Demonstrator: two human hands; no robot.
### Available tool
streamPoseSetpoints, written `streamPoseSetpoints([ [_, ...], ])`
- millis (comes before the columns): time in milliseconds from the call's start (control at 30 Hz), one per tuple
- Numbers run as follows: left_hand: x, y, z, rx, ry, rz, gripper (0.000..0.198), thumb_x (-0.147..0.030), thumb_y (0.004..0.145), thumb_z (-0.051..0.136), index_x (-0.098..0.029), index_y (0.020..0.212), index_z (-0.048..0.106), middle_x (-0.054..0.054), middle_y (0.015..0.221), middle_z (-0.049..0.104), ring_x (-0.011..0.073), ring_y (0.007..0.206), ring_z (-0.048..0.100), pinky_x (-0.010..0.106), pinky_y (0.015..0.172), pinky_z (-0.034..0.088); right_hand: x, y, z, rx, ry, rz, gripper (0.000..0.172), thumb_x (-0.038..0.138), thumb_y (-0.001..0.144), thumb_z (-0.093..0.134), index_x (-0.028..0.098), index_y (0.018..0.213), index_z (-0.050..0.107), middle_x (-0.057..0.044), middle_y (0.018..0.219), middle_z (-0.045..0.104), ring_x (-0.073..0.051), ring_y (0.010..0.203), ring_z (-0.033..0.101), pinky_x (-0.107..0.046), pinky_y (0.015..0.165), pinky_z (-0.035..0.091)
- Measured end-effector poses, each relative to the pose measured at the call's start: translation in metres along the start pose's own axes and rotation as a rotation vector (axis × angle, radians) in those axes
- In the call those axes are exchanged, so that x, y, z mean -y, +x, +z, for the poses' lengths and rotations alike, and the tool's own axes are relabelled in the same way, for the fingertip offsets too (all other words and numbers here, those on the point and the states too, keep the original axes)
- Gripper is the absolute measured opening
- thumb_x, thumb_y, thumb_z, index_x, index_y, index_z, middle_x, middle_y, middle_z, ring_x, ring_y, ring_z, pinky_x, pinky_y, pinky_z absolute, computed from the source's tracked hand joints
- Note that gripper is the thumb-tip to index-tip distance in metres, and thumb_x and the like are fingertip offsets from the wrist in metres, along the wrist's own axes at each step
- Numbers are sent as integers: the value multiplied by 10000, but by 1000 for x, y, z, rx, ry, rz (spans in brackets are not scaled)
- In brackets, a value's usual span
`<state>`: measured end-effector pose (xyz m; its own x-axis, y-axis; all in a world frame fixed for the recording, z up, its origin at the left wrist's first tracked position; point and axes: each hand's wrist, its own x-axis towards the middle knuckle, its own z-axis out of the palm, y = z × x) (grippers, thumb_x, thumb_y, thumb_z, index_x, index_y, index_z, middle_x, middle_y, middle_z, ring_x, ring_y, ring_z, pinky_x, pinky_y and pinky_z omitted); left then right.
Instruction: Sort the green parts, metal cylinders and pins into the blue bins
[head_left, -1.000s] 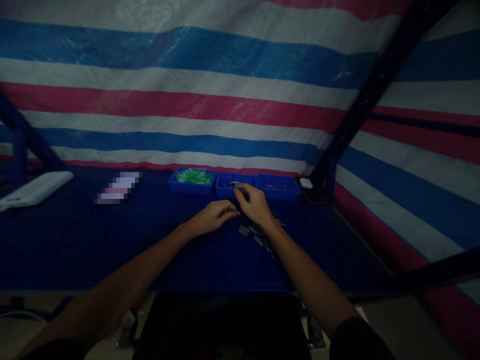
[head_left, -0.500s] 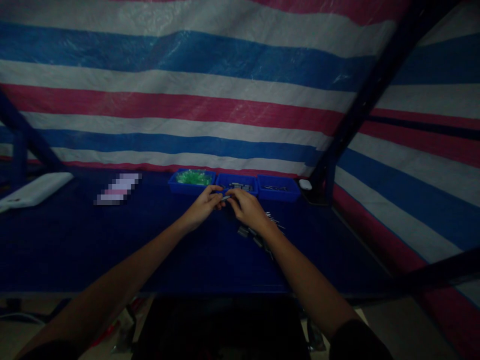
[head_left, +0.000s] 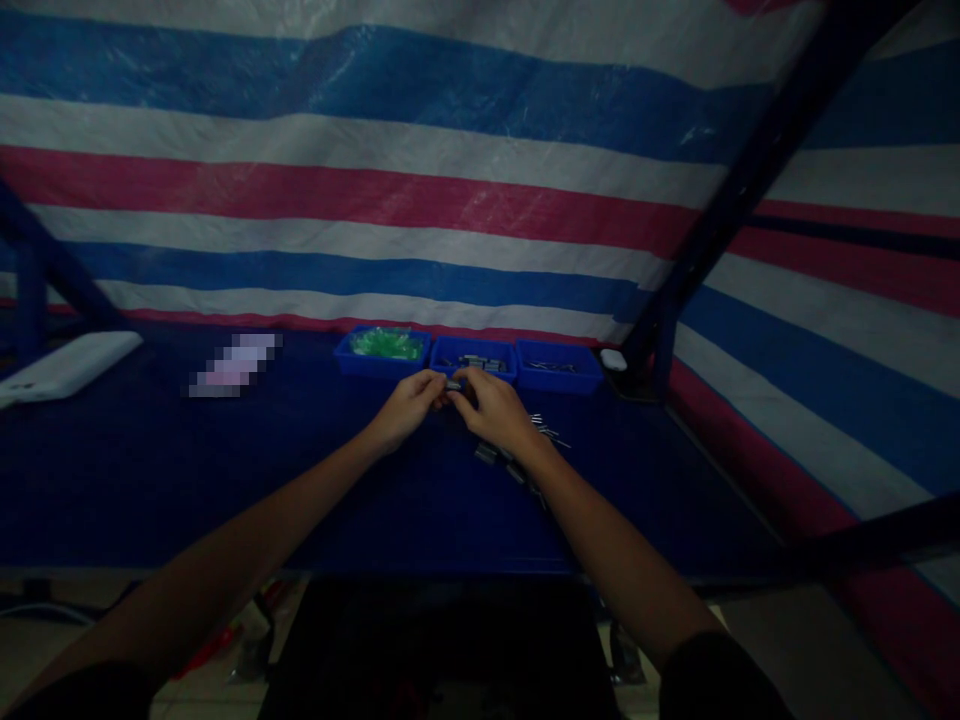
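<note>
Above the dark blue table (head_left: 360,530) my two hands meet just in front of the trays. A small grey metal piece (head_left: 453,385) sits between them; its exact kind is too small to tell. My left hand (head_left: 409,408) pinches it from the left, fingers closed. My right hand (head_left: 491,405) has its thumb and fingers closed at the piece's right end. Beside my right wrist lie several thin metal pins (head_left: 551,432) and several short grey metal pieces (head_left: 487,454), partly hidden by my forearm.
Three blue trays stand at the back: one with green plastic bags (head_left: 386,345), a middle tray (head_left: 510,378) with grey metal pieces, a right tray (head_left: 577,382) with thin metal parts. A white case (head_left: 613,360) lies right; a white flat object (head_left: 71,368) and blurred-out item (head_left: 234,365) lie left.
The view has tipped slightly, so everything sits a little higher. My hands stay together, and the small metal piece between the fingers has turned a little.
</note>
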<state>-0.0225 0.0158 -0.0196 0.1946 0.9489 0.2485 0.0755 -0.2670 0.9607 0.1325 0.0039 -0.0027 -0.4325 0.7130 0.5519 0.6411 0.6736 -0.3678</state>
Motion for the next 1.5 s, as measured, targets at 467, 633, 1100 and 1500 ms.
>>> streamPoseSetpoints([
  [467, -19, -24, 6, 533, 740, 449, 248, -380, 760, 576, -207, 938, 591, 23, 819, 598, 165, 778, 539, 316, 736, 368, -20, 53, -20, -207, -318, 174, 257, 370, 785, 520, 157, 909, 593, -122, 912, 621, -272, 899, 482, -386, 756, 354],
  [633, -19, -24, 6, 635, 863, 473, 224, -378, 761, 589, -241, 938, 583, 12, 892, 590, 187, 863, 518, 311, 758, 320, -51, 18, -32, -316, -297, 298, 219, 325, 809, 484, 159, 892, 601, -83, 781, 624, -236, 804, 496, -352, 715, 354],
  [1100, -13, -20, 5, 502, 935, 440, 186, -327, 847, 448, -170, 857, 547, 48, 886, 594, 185, 843, 521, 318, 759, 350, -8, -3, -10, -16, 30, 14, 186, 298, 858, 457, 181, 847, 601, -16, 737, 608, -146, 725, 505, -275, 698, 367],
  [1500, -1, -2, -13, 185, 665, 167, 347, -352, 890, 269, -169, 671, 466, -10, 647, 490, 136, 647, 479, 267, 630, 374, -2, -7, -7, 118, -135, -71, 91, 230, 793, 541, 187, 872, 557, -20, 803, 594, -158, 782, 487, -280, 708, 341],
])
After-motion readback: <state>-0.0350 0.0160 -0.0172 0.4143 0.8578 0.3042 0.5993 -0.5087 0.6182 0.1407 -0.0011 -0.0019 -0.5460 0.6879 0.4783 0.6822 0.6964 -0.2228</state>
